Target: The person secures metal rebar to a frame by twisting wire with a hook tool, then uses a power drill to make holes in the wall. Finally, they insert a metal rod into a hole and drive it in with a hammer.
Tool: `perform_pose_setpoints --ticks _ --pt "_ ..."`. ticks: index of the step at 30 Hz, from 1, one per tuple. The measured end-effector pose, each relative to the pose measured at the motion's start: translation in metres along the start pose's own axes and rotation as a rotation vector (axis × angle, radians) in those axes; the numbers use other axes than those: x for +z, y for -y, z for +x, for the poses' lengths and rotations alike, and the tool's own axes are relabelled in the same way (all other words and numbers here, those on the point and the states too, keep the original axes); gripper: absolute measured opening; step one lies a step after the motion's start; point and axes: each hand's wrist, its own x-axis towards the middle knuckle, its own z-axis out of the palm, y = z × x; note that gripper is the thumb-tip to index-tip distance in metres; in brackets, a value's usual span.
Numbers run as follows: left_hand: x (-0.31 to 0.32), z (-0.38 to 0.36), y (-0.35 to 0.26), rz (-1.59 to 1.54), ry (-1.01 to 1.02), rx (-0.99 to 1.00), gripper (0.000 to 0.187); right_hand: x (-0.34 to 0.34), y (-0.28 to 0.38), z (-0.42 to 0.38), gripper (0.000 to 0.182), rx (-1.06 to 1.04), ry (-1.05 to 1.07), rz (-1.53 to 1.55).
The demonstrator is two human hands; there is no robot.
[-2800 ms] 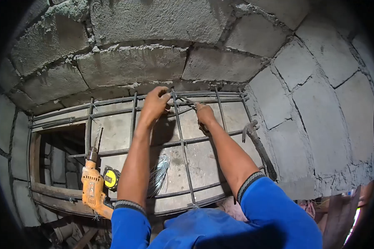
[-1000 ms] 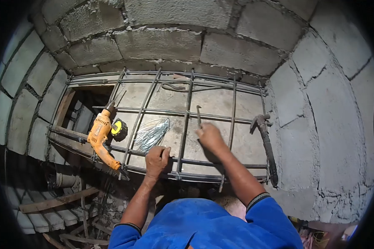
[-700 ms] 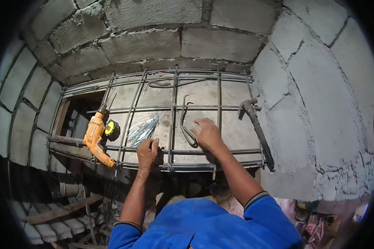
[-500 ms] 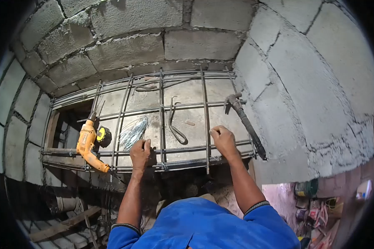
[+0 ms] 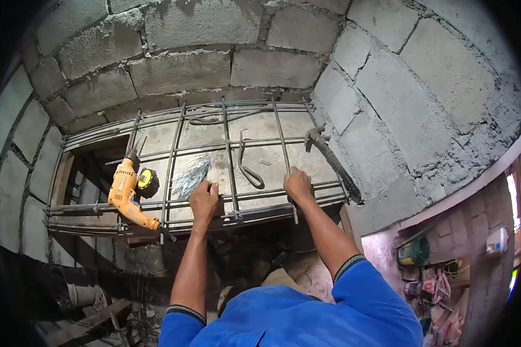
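Gripping a straight, brownish rebar crossbar (image 5: 284,150), the right hand (image 5: 298,184) curled; left of that bar, the left hand (image 5: 204,200) bent, grip unclear.

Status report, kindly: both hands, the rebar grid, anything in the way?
Left hand beside wire bundle, right hand over crossbar. Rebar grid over slab. In the way, perhaps: drill and hammer lying across the grid.

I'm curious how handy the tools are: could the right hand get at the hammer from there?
Probably yes: the hammer lies uncovered, to the right of the right hand, and nothing stands between; the hand would likely only have to leave the bar it touches.
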Motion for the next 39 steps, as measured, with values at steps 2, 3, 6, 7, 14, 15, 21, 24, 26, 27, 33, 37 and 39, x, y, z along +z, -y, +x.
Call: perform_pose_setpoints --ticks 2,3,6,7,14,15,21,24,26,27,33,37,39 --pt "-0.004 0.001 -0.006 0.025 -0.001 -0.002 0.028 0.000 -0.005 -0.011 0.031 -0.016 -0.028 0.036" --pt "0.000 0.001 -0.002 0.042 -0.009 0.006 0.029 -0.001 -0.009 -0.014 0.032 -0.044 -0.052 0.033" --pt "0.005 0.001 0.002 0.083 -0.026 0.013 0.030 0.000 -0.015 -0.007 0.033 -0.041 -0.047 0.052" --pt "0.004 0.001 -0.002 0.099 -0.028 0.008 0.030 0.003 -0.014 -0.005 0.034 -0.007 -0.018 0.065" --pt "0.004 0.004 -0.011 0.147 0.014 -0.063 0.031 -0.023 -0.008 0.002 0.041 0.076 0.120 0.175" --pt "0.004 0.003 -0.012 0.142 0.011 -0.055 0.030 -0.023 -0.008 0.003 0.040 0.101 0.142 0.200" --pt "0.005 0.003 -0.012 0.046 0.002 -0.095 0.030 0.011 -0.038 0.023 0.033 0.061 0.118 0.340" --pt "0.001 -0.004 -0.022 0.021 -0.116 -0.022 0.030 0.017 -0.049 0.033 0.030 0.020 0.087 0.428" --pt "0.002 -0.007 -0.020 -0.010 -0.156 0.015 0.028 0.008 -0.055 0.035 0.030 0.034 0.137 0.457" --pt "0.002 -0.010 -0.020 -0.025 -0.181 0.038 0.027 0.010 -0.057 0.033 0.030 -0.005 0.103 0.503" --pt "-0.027 -0.036 -0.062 -0.211 -0.040 0.099 0.020 -0.022 -0.079 0.020 0.034 -0.360 -0.129 0.426" --pt "-0.089 -0.057 -0.133 -0.486 0.164 0.065 0.014 -0.039 -0.089 0.002 0.034 -0.055 -0.103 0.484" --pt "-0.120 -0.068 -0.167 -0.627 0.232 0.044 0.011 -0.045 -0.084 -0.007 0.032 0.012 -0.125 0.544"
